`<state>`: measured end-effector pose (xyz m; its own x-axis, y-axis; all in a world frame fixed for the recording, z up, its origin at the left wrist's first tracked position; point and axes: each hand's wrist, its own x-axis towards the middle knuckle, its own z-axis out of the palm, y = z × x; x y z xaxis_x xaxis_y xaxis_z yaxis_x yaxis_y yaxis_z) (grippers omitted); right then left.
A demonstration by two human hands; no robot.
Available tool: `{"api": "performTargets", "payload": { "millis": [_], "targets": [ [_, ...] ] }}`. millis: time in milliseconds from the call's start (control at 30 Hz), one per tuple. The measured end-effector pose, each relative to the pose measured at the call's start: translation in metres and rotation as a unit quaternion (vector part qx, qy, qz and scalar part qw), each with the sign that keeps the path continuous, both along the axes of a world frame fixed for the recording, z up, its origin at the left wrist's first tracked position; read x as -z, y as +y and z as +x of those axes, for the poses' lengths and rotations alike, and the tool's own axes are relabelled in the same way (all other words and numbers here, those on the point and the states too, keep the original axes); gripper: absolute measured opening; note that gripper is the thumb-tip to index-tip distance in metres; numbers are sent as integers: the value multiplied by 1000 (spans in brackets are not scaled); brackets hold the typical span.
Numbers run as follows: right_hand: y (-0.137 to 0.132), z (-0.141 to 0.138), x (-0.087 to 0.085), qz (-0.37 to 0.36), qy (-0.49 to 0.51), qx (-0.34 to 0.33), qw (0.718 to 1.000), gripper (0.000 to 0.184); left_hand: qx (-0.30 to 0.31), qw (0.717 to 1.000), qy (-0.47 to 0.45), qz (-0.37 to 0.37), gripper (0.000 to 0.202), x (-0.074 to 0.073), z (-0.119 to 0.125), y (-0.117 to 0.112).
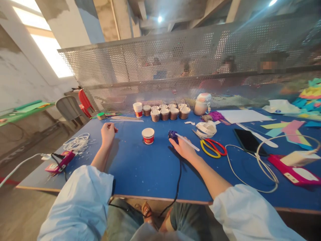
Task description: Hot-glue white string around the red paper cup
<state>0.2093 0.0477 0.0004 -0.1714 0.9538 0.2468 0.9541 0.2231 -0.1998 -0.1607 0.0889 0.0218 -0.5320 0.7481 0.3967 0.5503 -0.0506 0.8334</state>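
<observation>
My right hand [184, 147] is closed around a dark blue glue gun [172, 135] with a white glue stick [188, 142] poking out of its back; its black cord [178, 180] runs off the near table edge. My left hand [108, 131] rests on the blue table [140, 167] to the left, fingers curled in a loose pinch on something I cannot make out. A small red and white paper cup [148, 135] stands between the two hands.
A row of several brown cups [165, 113] and stacked cups [137, 109] line the back by a perforated metal screen [175, 67]. Scissors [213, 147], phone [247, 140], white tape strips [207, 129], white cable [250, 167], pink box [293, 172], coloured paper [291, 129] lie right. White rings [76, 142] lie left.
</observation>
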Motion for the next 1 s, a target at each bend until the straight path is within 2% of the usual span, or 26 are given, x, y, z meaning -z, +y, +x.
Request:
{"api": "performTargets", "payload": {
  "millis": [133, 267, 400, 467, 533, 600, 633, 733, 800, 900, 933, 1000],
  "targets": [
    [-10, 5, -16, -6, -48, 8, 999, 50, 44, 996, -77, 9, 25, 7, 19, -36],
    [-29, 13, -36, -66, -97, 21, 993, 53, 144, 982, -120, -30, 27, 7, 43, -53],
    [-58, 20, -55, -116, -110, 35, 987, 42, 252, 957, -123, -75, 25, -1, 62, -67],
    [-71, 18, -61, -122, -53, -8, 991, 37, 304, 940, -113, -103, 21, -3, 73, -78],
    [-80, 8, -63, -129, 48, -102, 985, 29, 381, 907, -86, -157, 18, -2, 85, -91],
    [-83, -9, -58, -137, 153, -203, 957, 17, 446, 869, -60, -204, 16, 1, 96, -103],
    [-81, -19, -52, -142, 199, -240, 939, 19, 471, 852, -51, -223, 16, 2, 101, -108],
    [-72, -48, -31, -176, 291, -309, 888, 55, 524, 812, -56, -251, 15, 3, 111, -120],
    [-65, -60, -19, -262, 327, -341, 842, 67, 540, 798, -73, -256, 16, 2, 112, -124],
    [-61, -59, -17, -398, 321, -370, 776, 57, 523, 809, -98, -251, 18, -4, 105, -125],
    [-62, -54, -21, -422, 305, -375, 767, 50, 509, 819, -105, -242, 18, -6, 101, -125],
    [-68, -40, -34, -433, 265, -378, 774, 38, 479, 843, -116, -217, 19, -10, 91, -124]
  ]
}}
